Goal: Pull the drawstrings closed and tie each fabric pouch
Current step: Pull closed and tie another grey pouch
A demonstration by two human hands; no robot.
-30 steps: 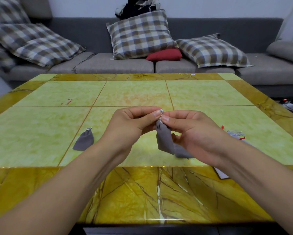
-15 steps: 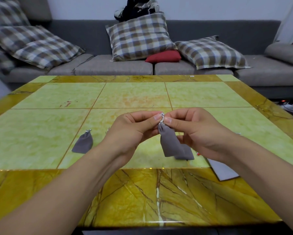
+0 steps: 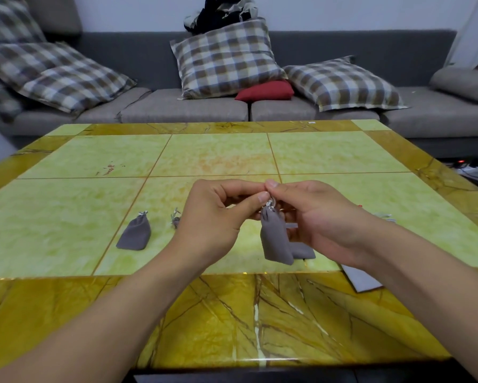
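Both hands at frame centre, left hand (image 3: 215,214) and right hand (image 3: 315,217), pinch the silvery drawstrings (image 3: 271,201) above the hanging grey pouch (image 3: 275,239); I'd cinch the knot evenly, pulling outward.

My left hand (image 3: 215,214) covers all but the gathered top of a small grey fabric pouch (image 3: 175,219) lying on the worktop. The silver drawstrings (image 3: 271,201) pinched between my fingertips are too fine to show whether a knot is formed. My right hand (image 3: 319,217) and forearm hide most of a flat grey fabric piece (image 3: 363,280) and some small red-and-grey items (image 3: 384,216) I cannot identify.
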